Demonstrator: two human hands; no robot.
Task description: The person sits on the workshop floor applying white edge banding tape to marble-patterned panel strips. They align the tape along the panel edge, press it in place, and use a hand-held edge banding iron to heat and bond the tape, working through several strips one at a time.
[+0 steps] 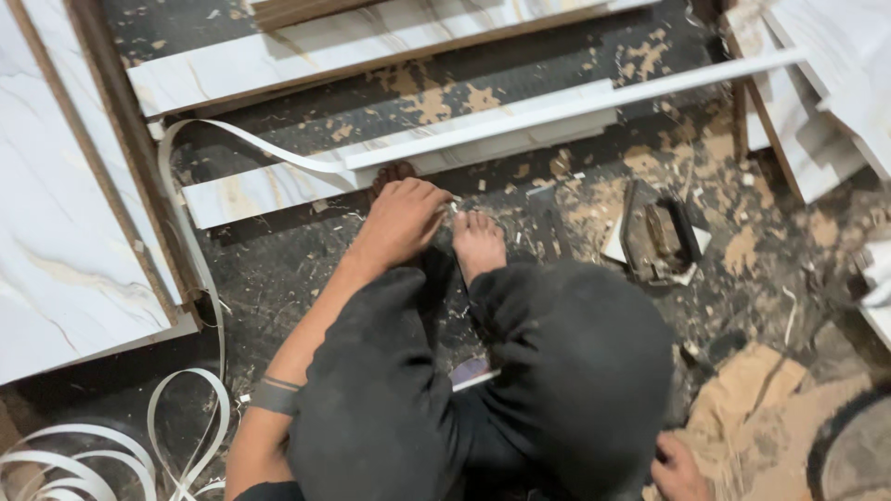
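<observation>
One left hand (401, 221) curls shut on a small pale scrap, just below the long white marble-look board (306, 181); holding steady seems best.

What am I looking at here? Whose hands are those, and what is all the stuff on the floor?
The picture comes from a small camera worn on a person's head, so you look down just as they do. The person sits on a dark, dusty floor in dark trousers, with a bare foot out in front. Their left hand reaches forward and rests beside that foot, right up against a long white marbled strip of board. Whether it grips anything is hard to see. Their right hand is low at the bottom edge, by the sawdust. A thin white band curls in loops on the left. More white panels lie around, and a dark hand tool sits to the right.
</observation>
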